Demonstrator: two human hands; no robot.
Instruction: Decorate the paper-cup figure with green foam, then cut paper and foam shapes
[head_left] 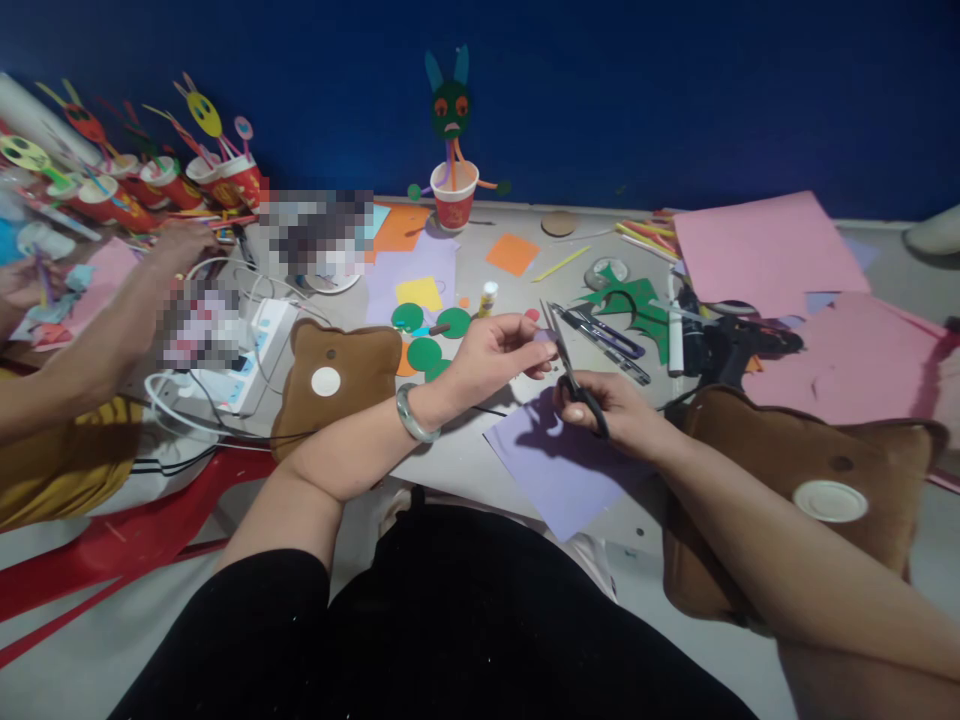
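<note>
My left hand (499,355) pinches a small piece of purple paper (546,338) between thumb and fingers. In my right hand (615,408) is a pair of black-handled scissors (584,396), its blades pointing up beside the purple piece. Whether the blades touch the paper, I cannot tell. Below both hands a larger purple sheet (559,470) hangs partly over the table's front edge. Left of my left hand lie several green paper circles (425,354) and a dark marker (439,329). A glue stick (488,298) stands just behind that hand.
A paper cup (454,195) with a green paper figure stands at the back. Utility knives (611,333), green scraps (646,308) and a black glue gun (739,345) lie right. Brown cushions (750,450) flank me. At left are a power strip (262,350) and a co-worker's arm (97,340).
</note>
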